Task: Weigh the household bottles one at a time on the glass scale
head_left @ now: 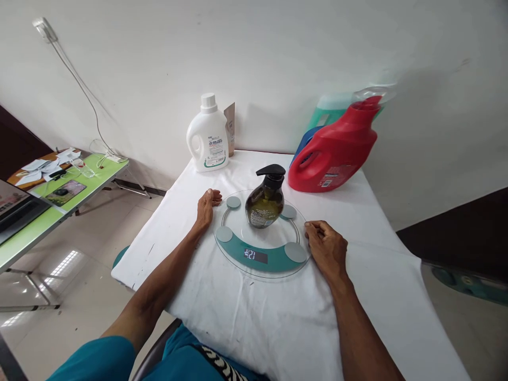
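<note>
A round glass bathroom scale [246, 254] with a teal band and lit display lies on the white-covered table. A dark green pump bottle [265, 203] with a black pump head stands upright on the scale's glass, its spout pointing left. My left hand [207, 208] rests at the scale's upper left rim, fingers stretched forward and holding nothing. At the right rim is my right hand [327, 247], its thumb and fingers closed at the glass edge. Neither hand touches the bottle.
A white detergent jug [209, 140] and a beige tube [230, 127] stand at the back left. A red detergent jug [337, 151] leans at the back right before a green container [323, 111]. Left is a green desk [101, 172] with a laptop [19, 209].
</note>
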The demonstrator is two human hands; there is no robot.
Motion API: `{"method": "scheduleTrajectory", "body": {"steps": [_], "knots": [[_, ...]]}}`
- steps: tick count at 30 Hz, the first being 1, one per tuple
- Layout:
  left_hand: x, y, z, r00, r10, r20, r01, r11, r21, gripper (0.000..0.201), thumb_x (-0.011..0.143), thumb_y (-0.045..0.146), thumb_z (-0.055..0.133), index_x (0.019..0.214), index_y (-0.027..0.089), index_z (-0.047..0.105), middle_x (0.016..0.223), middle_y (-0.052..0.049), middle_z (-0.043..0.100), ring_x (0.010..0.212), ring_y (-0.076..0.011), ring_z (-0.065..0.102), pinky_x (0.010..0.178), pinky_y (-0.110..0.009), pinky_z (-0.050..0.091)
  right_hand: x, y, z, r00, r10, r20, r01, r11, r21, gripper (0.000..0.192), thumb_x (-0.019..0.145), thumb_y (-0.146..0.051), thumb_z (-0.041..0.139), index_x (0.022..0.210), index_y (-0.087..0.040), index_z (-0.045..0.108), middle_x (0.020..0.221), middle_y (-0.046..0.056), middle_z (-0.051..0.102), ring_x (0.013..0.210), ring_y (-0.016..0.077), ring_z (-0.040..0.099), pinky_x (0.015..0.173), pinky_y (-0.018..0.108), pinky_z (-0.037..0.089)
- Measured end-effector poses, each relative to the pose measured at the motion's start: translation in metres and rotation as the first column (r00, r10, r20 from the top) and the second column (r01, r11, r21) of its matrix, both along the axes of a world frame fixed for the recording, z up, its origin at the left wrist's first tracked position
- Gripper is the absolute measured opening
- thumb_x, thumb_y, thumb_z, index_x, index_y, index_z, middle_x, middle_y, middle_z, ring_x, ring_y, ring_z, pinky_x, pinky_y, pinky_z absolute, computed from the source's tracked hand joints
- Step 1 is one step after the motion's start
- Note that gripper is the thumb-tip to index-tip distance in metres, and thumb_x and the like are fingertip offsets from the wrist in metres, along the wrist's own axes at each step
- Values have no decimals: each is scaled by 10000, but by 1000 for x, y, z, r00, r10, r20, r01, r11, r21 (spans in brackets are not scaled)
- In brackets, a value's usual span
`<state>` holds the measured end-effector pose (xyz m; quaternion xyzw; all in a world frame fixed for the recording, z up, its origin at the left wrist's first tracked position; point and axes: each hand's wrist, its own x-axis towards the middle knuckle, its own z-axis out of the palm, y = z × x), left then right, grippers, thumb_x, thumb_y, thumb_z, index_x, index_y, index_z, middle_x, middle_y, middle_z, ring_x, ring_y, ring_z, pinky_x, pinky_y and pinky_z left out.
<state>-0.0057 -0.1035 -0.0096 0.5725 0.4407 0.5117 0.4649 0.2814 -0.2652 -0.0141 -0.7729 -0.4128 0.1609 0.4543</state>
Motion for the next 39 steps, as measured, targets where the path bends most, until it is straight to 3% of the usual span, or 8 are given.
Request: {"method": "scheduleTrajectory", "body": {"steps": [29,39], "knots": [[2,1,-1,992,3,-122,0,1000,21,806,941,837,303,982,153,728,947,-150,758,912,-263,711,893,-446,574,0,-1,1,1000,-8,-6,8,1000,-21,393,794,-604,506,826,-236,639,708,66,702,733,287,686,789,399,490],[2,-1,2,992,-6,-128,7,1000,10,789,935,838,316,974,164,724,957,-147,754,919,-263,700,893,-436,558,0,-2,1,1000,6,5,-6,1000,7,385,807,-595,521,822,-229,642,682,58,695,661,262,659,736,389,496]]}}
